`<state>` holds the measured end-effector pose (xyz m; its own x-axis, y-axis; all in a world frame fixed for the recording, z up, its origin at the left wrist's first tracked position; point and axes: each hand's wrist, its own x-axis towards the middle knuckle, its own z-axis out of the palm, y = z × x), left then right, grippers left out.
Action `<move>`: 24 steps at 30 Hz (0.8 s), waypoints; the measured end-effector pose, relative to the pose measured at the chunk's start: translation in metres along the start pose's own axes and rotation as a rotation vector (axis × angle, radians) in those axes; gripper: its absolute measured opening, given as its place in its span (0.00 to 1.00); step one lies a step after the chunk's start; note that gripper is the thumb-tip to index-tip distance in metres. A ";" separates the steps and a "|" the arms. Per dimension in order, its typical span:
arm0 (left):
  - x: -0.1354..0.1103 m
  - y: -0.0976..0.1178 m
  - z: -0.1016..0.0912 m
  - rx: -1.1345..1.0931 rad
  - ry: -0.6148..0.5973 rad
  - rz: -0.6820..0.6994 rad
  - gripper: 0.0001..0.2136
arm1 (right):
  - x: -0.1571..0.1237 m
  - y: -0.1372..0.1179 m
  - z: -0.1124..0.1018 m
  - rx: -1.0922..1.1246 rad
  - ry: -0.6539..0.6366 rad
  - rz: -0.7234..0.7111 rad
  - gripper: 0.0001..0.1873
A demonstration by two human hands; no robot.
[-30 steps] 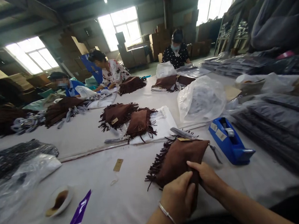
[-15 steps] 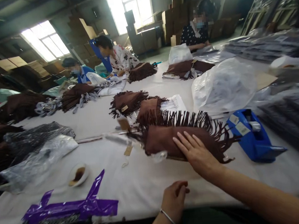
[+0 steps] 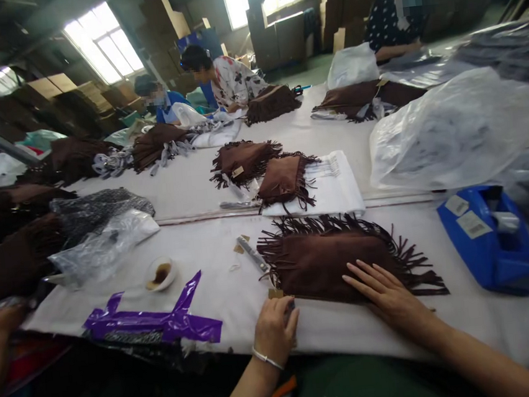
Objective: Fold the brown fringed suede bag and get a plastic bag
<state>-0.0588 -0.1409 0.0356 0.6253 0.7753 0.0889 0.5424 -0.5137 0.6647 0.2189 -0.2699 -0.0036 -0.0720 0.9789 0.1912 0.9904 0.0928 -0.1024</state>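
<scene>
A brown fringed suede-like pouch (image 3: pixel 326 258) lies flat on the white-covered table before me. My right hand (image 3: pixel 385 283) rests on its front right part, fingers stretched and palm down. Beside the pouch's front left corner is my left hand (image 3: pixel 274 328), a bracelet on its wrist. Its fingers are curled and pressed together; whatever they hold is hidden. A small tan tag (image 3: pixel 276 293) shows just beyond those fingers. Along the pouch's left end lies a grey strap-like piece (image 3: pixel 252 254), with another tan tag (image 3: pixel 241 245) close by.
A blue tape dispenser (image 3: pixel 488 239) stands right of the pouch. Behind are smaller fringed pouches (image 3: pixel 281 177) and a white plastic bag (image 3: pixel 446 137). Purple tape (image 3: pixel 154 318) and a small dish (image 3: pixel 162 274) lie left. Another person's hand (image 3: pixel 2 320) shows at the left edge; co-workers sit across.
The pouch's left end, blurred before with a tag in the air, now lies flat. My left hand has moved up to its corner. The view has shifted; another person's hand appears at left.
</scene>
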 end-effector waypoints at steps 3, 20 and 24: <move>-0.007 0.001 -0.002 -0.300 -0.153 -0.247 0.18 | -0.006 0.004 0.000 0.053 -0.013 0.001 0.32; 0.027 -0.042 -0.047 -0.130 -0.053 -0.346 0.16 | 0.062 -0.064 0.016 0.220 0.051 -0.244 0.16; 0.038 -0.042 -0.070 -0.504 -0.135 -0.455 0.20 | 0.052 -0.047 0.009 0.233 -0.004 -0.299 0.12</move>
<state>-0.0972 -0.0638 0.0634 0.4793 0.8039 -0.3522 0.4611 0.1108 0.8804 0.1674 -0.2220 0.0026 -0.3543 0.9031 0.2427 0.8723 0.4127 -0.2623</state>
